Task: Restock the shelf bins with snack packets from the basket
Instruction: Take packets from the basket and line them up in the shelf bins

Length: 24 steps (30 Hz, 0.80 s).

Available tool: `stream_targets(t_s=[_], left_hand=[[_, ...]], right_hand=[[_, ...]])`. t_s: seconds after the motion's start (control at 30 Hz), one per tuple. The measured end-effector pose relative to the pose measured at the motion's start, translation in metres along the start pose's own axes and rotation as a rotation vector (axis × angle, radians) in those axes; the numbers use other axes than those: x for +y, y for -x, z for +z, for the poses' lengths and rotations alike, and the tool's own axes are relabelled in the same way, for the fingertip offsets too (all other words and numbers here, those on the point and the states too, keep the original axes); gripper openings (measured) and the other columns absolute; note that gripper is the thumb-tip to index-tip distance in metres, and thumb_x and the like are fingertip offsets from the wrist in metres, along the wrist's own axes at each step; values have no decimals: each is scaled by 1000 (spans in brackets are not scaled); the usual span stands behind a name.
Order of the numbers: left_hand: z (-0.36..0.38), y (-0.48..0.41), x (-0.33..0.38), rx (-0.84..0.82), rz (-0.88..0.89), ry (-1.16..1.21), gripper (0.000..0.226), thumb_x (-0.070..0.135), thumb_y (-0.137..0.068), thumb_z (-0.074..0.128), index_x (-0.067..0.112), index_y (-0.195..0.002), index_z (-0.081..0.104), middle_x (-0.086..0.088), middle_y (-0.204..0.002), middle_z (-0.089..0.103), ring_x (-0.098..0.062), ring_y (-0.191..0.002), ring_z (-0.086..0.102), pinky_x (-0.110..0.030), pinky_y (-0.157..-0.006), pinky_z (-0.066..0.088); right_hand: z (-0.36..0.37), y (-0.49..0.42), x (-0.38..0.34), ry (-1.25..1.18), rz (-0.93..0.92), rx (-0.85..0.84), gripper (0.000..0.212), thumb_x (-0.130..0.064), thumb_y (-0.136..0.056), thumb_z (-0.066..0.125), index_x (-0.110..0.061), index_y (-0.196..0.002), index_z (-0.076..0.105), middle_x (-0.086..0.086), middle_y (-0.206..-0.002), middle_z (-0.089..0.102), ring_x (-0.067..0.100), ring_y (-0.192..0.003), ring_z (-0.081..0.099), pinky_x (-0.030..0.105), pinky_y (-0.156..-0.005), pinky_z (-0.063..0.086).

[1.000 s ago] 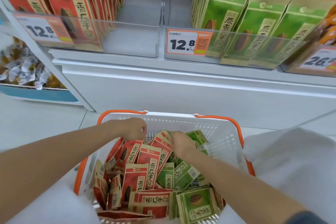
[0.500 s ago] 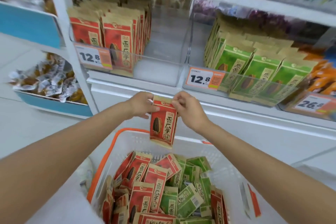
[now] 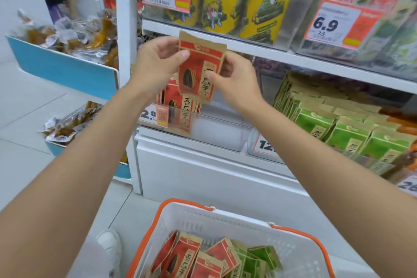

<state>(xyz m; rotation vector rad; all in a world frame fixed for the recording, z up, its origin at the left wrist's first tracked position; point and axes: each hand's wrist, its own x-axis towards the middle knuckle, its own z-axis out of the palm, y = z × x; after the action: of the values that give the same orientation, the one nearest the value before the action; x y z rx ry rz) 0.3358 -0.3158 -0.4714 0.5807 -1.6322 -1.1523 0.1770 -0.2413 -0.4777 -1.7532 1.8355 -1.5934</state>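
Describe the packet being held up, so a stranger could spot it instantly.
Look at the white shelf unit, in front of its clear bin of red packets. There the left hand and right hand hold one red packet between them. It alone hangs in mid-air, outside bin and basket.

a single wide-angle view from the person's head faces forward and slightly down, close to the shelf unit (image 3: 203, 176), which fills the upper frame. the basket (image 3: 237, 221) sits cut off at the bottom edge.
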Motion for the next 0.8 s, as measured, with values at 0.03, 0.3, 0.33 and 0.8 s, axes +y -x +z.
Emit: stream_targets(t_s=[0.03, 0.3, 0.33, 0.8], left_hand=[[-5, -2, -1, 14, 13, -14, 19, 7, -94, 61, 16, -109, 67, 2, -106, 72, -8, -99, 69, -25, -85, 56], [-19, -5, -48, 47, -5, -367, 17, 16, -93, 64, 21, -108, 63, 9, -97, 65, 0, -87, 60, -9, -71, 47], [-19, -8, -49, 44, -1, -405, 16, 19, -93, 63, 24, -108, 61, 10, -96, 65, -2, -85, 60, -11, -70, 48], [-23, -28, -76, -73, 231, -1186, 25, 39, -95, 55, 30, -113, 70, 3, -118, 61, -25, -113, 39, -41, -92, 28]], right_hand=[[9, -4, 0, 16, -7, -5, 28, -8, -80, 72, -15, -107, 68, -5, -100, 73, 8, -92, 68, 38, -87, 56], [41, -7, 20, 139, 243, -120, 11, -14, -87, 71, -15, -98, 70, 0, -97, 72, 14, -89, 68, 31, -79, 57], [40, -10, 19, 160, 247, -138, 12, -16, -86, 72, -13, -98, 71, 1, -97, 73, 13, -88, 68, 31, -78, 57], [65, -16, 50, 375, 253, -277, 12, -22, -85, 70, -15, -77, 66, -1, -81, 68, 18, -80, 66, 30, -64, 52]])
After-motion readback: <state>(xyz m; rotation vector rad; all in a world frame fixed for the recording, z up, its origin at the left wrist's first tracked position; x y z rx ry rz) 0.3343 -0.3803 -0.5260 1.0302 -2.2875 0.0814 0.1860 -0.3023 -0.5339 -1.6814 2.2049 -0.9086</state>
